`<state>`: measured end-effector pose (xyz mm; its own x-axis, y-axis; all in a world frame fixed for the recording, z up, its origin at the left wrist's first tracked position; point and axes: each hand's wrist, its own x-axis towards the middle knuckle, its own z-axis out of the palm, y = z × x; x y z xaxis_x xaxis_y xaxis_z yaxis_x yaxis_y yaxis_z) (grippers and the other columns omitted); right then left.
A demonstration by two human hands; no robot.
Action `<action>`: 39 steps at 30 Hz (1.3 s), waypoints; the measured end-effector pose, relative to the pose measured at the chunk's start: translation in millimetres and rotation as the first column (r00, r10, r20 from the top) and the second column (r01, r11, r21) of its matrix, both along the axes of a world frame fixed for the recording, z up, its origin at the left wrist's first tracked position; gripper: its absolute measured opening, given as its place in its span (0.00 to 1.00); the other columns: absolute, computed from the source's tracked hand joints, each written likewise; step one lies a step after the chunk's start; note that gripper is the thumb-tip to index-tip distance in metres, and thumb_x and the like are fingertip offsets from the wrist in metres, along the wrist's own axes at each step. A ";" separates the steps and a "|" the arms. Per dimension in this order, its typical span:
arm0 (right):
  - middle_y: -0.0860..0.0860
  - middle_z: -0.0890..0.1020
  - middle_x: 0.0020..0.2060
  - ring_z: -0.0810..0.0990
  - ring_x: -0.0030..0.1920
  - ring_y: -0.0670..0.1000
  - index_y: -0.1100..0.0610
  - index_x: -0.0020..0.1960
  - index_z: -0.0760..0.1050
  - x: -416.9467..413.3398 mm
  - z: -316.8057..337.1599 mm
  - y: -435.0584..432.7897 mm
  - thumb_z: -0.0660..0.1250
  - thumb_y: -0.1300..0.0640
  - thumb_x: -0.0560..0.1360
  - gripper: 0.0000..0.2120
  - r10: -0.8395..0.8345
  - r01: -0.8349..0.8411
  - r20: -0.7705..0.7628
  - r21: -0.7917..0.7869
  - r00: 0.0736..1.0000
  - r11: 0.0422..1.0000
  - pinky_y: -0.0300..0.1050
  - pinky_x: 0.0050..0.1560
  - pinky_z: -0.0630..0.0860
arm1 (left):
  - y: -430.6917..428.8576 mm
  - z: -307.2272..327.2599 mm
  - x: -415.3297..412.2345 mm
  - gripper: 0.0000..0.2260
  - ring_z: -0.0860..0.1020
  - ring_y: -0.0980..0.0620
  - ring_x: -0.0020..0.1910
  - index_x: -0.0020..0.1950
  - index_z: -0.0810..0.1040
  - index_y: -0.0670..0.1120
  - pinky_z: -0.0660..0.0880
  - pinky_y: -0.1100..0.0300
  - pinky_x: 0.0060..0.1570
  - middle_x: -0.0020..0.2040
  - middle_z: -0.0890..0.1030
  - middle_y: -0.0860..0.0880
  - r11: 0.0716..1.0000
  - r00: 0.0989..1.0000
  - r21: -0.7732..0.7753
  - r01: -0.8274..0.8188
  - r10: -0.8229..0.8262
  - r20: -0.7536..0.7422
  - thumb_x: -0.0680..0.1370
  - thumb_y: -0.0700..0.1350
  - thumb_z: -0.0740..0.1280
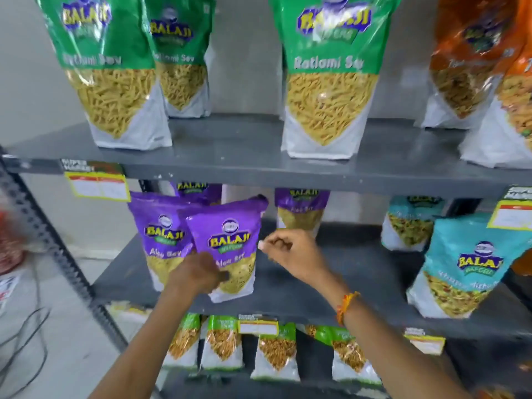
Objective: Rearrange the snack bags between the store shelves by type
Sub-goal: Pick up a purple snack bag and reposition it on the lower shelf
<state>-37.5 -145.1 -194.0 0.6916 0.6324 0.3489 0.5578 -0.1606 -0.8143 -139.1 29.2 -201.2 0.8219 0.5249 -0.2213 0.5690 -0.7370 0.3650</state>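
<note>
Front purple Aloo Sev bag (227, 249) upright on middle shelf (339, 286), touching another purple bag (161, 234) behind-left. Held at lower left by left hand (198, 273). Right hand (290, 250) just beside, loosely curled, gripping nothing.

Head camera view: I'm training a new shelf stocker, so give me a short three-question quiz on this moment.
1. True or false: the left hand is on the front purple Aloo Sev bag.
2. What colour tops do the Ratlami Sev bags on the top grey metal shelf have?
3. The right hand is: A) gripping a teal bag, B) holding no bag, C) on a price label.

Key: 1 true; 2 green; 3 B.
</note>
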 end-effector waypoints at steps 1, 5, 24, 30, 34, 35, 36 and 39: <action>0.48 0.76 0.24 0.73 0.23 0.40 0.51 0.35 0.78 9.7 -26.5 9.4 0.72 0.54 0.69 0.05 0.005 -0.011 -0.082 -0.075 0.997 0.997 0.41 0.32 0.72 | 11.2 -25.2 -5.1 0.18 0.82 0.46 0.41 0.28 0.74 0.44 0.75 0.56 0.43 0.36 0.83 0.43 1.000 0.988 0.007 -0.010 0.011 -0.152 0.71 0.56 0.67; 0.51 0.78 0.38 0.77 0.38 0.48 0.59 0.58 0.73 44.8 -114.2 36.9 0.72 0.47 0.67 0.25 -0.139 0.006 -0.321 -0.383 0.937 0.924 0.47 0.39 0.74 | 41.9 -101.4 -24.3 0.21 0.77 0.40 0.56 0.57 0.76 0.39 0.67 0.57 0.43 0.58 0.80 0.37 0.976 0.984 -0.125 -0.178 0.176 -0.022 0.70 0.51 0.70; 0.54 0.77 0.55 0.80 0.48 0.38 0.58 0.61 0.67 69.1 -156.9 35.4 0.69 0.71 0.68 0.25 0.008 -0.055 -0.562 -0.068 0.827 0.996 0.32 0.45 0.78 | 2.2 -160.8 30.9 0.24 0.78 0.47 0.47 0.65 0.71 0.48 0.68 0.60 0.39 0.49 0.80 0.50 0.866 0.798 -0.494 -0.076 0.350 0.490 0.71 0.42 0.71; 0.53 0.77 0.55 0.80 0.46 0.36 0.57 0.63 0.68 82.5 -152.5 -33.7 0.70 0.69 0.68 0.25 -0.138 0.120 -0.525 -0.067 0.840 0.990 0.30 0.43 0.78 | -39.8 -156.0 74.8 0.24 0.77 0.49 0.54 0.65 0.71 0.48 0.66 0.63 0.45 0.57 0.81 0.47 0.865 0.867 -0.497 0.070 0.194 0.459 0.70 0.42 0.71; 0.52 0.79 0.52 0.81 0.45 0.36 0.52 0.58 0.70 86.3 -157.0 -60.0 0.72 0.66 0.67 0.23 -0.204 0.187 -0.492 -0.083 0.846 0.979 0.35 0.49 0.78 | -58.8 -158.2 89.3 0.19 0.78 0.48 0.52 0.58 0.74 0.49 0.68 0.61 0.47 0.55 0.81 0.47 0.858 0.880 -0.492 0.150 0.111 0.461 0.69 0.42 0.71; 0.53 0.80 0.53 0.81 0.48 0.39 0.51 0.58 0.71 86.1 -159.6 -62.8 0.73 0.64 0.67 0.23 -0.218 0.200 -0.489 -0.090 0.845 0.976 0.42 0.54 0.78 | -60.5 -159.6 90.5 0.19 0.78 0.48 0.53 0.58 0.74 0.49 0.70 0.60 0.48 0.55 0.81 0.47 0.856 0.883 -0.492 0.157 0.102 0.459 0.69 0.43 0.72; 0.53 0.81 0.53 0.80 0.51 0.44 0.50 0.59 0.71 85.8 -162.0 -64.6 0.74 0.62 0.66 0.24 -0.224 0.206 -0.490 -0.091 0.843 0.974 0.47 0.57 0.77 | -61.5 -160.4 90.8 0.19 0.78 0.47 0.54 0.59 0.74 0.50 0.71 0.58 0.50 0.56 0.81 0.47 0.853 0.884 -0.497 0.160 0.100 0.456 0.69 0.44 0.71; 0.52 0.80 0.54 0.79 0.54 0.51 0.52 0.61 0.70 83.3 -160.7 -64.6 0.73 0.60 0.67 0.24 -0.205 0.192 -0.493 -0.078 0.845 0.978 0.51 0.59 0.76 | -61.9 -159.4 90.6 0.19 0.78 0.48 0.54 0.61 0.73 0.49 0.70 0.59 0.49 0.57 0.81 0.48 0.831 0.897 -0.537 0.147 0.116 0.426 0.71 0.45 0.71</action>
<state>45.8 -209.7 -354.7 0.8798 0.4670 -0.0886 0.0344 -0.2485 -0.9680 -48.5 -32.7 -360.7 0.9069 0.4110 -0.0930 0.2501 -0.3473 0.9038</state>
